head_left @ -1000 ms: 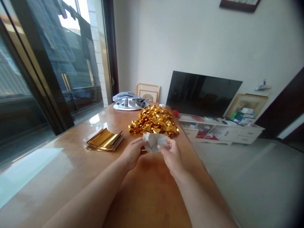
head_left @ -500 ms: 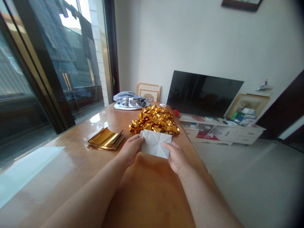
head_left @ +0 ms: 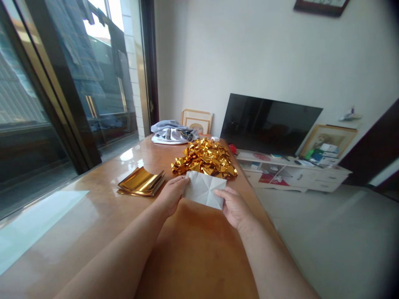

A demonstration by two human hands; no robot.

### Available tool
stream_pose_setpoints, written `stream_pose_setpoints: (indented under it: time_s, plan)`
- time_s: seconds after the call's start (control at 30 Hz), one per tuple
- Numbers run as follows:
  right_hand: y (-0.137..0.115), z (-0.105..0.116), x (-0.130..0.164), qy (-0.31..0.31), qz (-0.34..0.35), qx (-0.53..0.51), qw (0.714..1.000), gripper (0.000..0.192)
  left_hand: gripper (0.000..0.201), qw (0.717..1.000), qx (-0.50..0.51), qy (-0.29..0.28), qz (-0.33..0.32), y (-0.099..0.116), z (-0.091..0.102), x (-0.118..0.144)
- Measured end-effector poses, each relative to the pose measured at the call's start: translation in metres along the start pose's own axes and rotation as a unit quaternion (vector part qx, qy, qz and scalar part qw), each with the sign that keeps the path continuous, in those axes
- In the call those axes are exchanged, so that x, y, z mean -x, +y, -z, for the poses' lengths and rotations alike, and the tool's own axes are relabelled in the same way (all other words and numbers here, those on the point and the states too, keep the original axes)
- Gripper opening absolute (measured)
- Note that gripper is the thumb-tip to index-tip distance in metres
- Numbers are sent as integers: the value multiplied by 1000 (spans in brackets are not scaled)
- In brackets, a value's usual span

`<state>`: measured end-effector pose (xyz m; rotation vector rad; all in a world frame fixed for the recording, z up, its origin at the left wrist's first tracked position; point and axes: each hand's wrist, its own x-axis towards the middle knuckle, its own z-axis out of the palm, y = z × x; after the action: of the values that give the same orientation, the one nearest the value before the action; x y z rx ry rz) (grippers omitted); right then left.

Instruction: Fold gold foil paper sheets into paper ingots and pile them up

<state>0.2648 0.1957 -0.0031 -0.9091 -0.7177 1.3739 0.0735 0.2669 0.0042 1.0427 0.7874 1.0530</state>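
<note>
Creased sheet [head_left: 204, 189]: paper, white face up, matt, fold lines pressed in.
Folded pieces, heap [head_left: 205, 159]: gold foil paper, mirror-bright, crumpled facets.
Flat sheets, stack [head_left: 141, 182]: gold foil paper, smooth, glossy, slightly curled.
Worktop [head_left: 193, 253]: orange-brown wood, lacquered, highly reflective.
Bundle [head_left: 170, 133]: grey-white cloth, soft, matt.
Television screen [head_left: 270, 125]: black, glossy.

One creased white sheet [head_left: 204, 189], one gold-foil stack [head_left: 141, 182], perhaps dozens of folded gold pieces [head_left: 205, 158].
</note>
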Motion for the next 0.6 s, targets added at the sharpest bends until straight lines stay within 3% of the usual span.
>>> stream_pose_setpoints:
  time_s: [0.23,0.6]
  plan:
    - [0,0,3,-26,10,61,998,41,26,1000,-10,13,-13,4,2,1]
    - [-8,4,1,12,36,77,996,38,24,999,-31,23,-27,-1,7,-4]
